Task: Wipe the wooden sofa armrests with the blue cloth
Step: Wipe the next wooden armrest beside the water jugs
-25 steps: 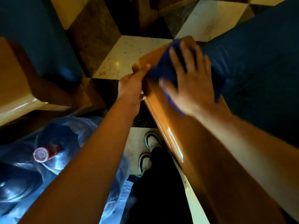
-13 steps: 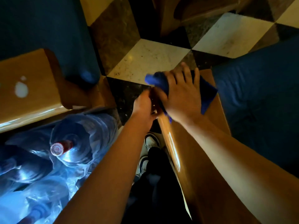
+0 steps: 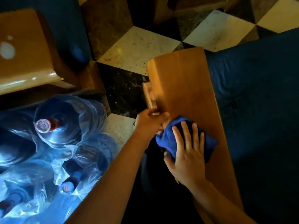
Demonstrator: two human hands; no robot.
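On the wooden armrest (image 3: 186, 88), the right hand (image 3: 187, 156) lies flat, fingers spread, pressing the bunched blue cloth (image 3: 174, 138) down. Just left, the left hand (image 3: 148, 123) curls closed over the armrest's edge. Beyond, left, water bottles (image 3: 53, 123) sit inside plastic wrap (image 3: 90, 113).

- cloth (image 3: 174, 139) lies on the armrest (image 3: 186, 88), toward its left edge
- seat cushion (image 3: 258, 102) lies right of the armrest
- water bottles (image 3: 53, 131) stand on the floor (image 3: 137, 46), left

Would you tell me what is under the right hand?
The blue cloth lies under the right hand, pressed onto the wooden armrest. The wood beneath the cloth is covered.
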